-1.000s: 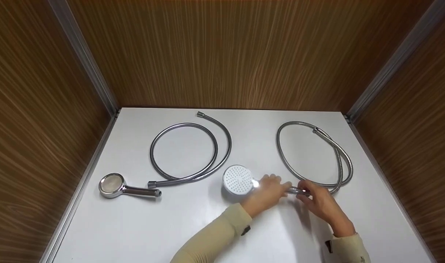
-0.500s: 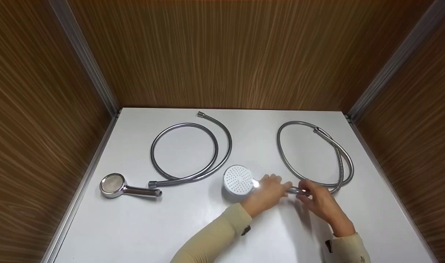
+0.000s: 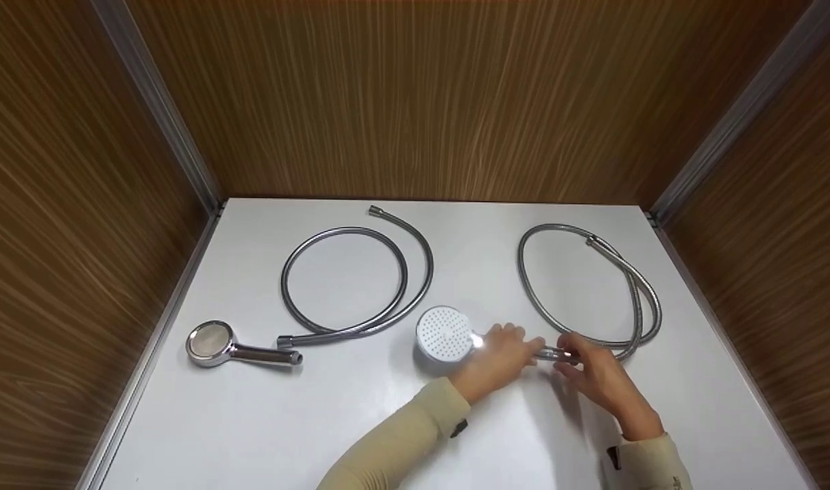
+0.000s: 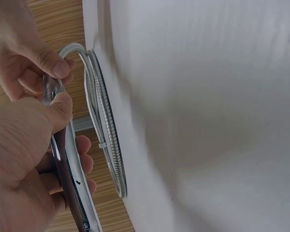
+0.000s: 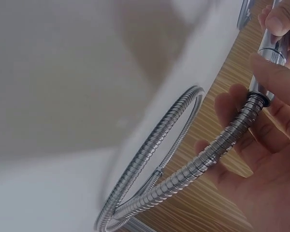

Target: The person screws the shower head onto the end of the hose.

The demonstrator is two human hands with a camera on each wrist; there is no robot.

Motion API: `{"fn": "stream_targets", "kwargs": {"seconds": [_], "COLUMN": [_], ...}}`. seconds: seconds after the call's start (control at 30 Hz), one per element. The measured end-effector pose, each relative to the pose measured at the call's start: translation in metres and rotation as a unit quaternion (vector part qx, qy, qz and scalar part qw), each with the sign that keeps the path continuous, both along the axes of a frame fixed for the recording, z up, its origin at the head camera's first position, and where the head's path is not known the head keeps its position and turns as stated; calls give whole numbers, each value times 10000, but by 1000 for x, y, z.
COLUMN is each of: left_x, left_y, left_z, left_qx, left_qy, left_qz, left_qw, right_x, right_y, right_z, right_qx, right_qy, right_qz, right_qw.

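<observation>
My left hand [image 3: 500,357] grips the handle of a shower head [image 3: 444,335], whose round white spray face points upward in the head view. In the left wrist view, its fingers curl round the chrome handle [image 4: 76,179] with the thumb along it. My right hand [image 3: 602,378] pinches the chrome connector [image 5: 262,87] of a metal shower hose [image 3: 521,272] at the handle's end. The right wrist view shows this ribbed hose [image 5: 183,176] leaving the connector and looping down to the table. Whether the threads are fully engaged cannot be seen.
A second shower head [image 3: 210,344] lies at the left on the white table [image 3: 360,422]. Behind it rests another coiled hose [image 3: 284,272], one end near the back edge. Wood-grain panels [image 3: 415,102] enclose the back and sides.
</observation>
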State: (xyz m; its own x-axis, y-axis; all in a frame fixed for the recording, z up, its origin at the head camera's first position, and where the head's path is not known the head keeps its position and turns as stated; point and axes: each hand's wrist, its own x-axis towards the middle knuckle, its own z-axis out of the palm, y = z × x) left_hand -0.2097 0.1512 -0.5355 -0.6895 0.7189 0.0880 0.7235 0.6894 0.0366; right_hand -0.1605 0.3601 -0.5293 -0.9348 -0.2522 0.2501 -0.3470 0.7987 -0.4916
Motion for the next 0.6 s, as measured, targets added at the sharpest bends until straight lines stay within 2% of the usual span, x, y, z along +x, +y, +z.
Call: {"fn": "stream_targets", "kwargs": {"seconds": [0.27,0.6], "left_x": [-2,-3], "left_y": [-1,-1], "left_z": [-1,0], "left_qx": [84,137], "left_qy": [220,23], "left_qz": [-46,-59], "left_qw": [9997,9999], "right_x": [-2,-3], "right_y": [2,1], "right_z": [1,3], "right_qx": [91,100], "right_qy": [158,-159], "right_qz": [78,-96], "right_qw": [9998,9998]}}
